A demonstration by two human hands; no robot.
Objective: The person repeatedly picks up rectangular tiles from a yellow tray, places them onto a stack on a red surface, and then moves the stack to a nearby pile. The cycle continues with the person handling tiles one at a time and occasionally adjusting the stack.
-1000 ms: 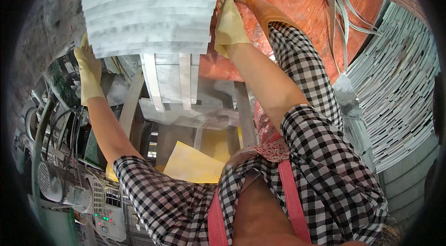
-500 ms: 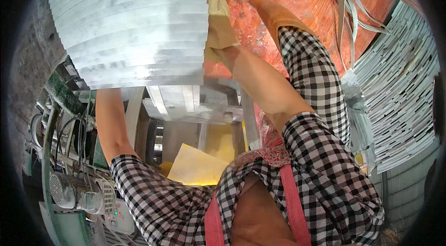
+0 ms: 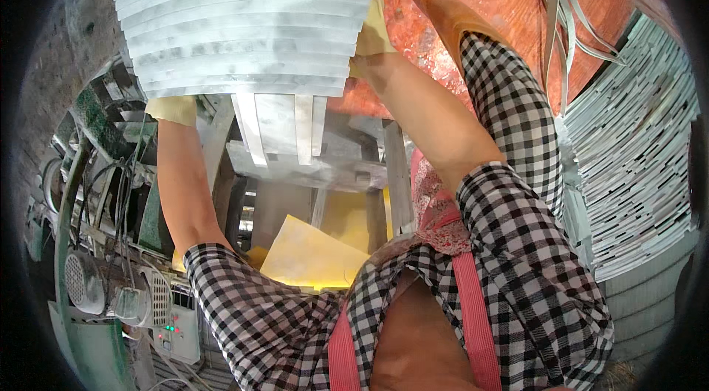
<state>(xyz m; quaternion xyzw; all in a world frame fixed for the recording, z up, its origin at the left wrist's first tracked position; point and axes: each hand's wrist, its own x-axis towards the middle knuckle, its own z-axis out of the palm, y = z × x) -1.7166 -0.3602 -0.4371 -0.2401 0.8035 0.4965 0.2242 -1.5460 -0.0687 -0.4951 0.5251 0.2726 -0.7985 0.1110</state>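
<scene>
A broad row of pale grey-white strips (image 3: 236, 29), laid side by side in a slightly overlapping bundle, fills the upper left. My left hand (image 3: 173, 109), in a cream glove, reaches under its near left corner; its fingers are hidden beneath the strips. Along the bundle's right ends lies my right hand (image 3: 375, 31), also gloved, with the fingertips out of sight behind the edge. The bundle sits between both hands, which appear to hold it. Beyond my right arm runs another forearm (image 3: 443, 3) with a similar checked sleeve; I cannot tell whether it is a reflection.
A glossy red-orange surface (image 3: 436, 59) lies at the far right, with loose pale straps (image 3: 555, 22) over it. A tall pile of thin strips (image 3: 628, 155) stands at right. Below the bundle are a grey frame (image 3: 395, 169) and a yellow sheet (image 3: 310, 254). Machinery with cables (image 3: 111, 280) is at left.
The bundle of strips has shifted away from me and a little to the right in view. More of my left glove now shows below its near edge. My right hand has moved along with it.
</scene>
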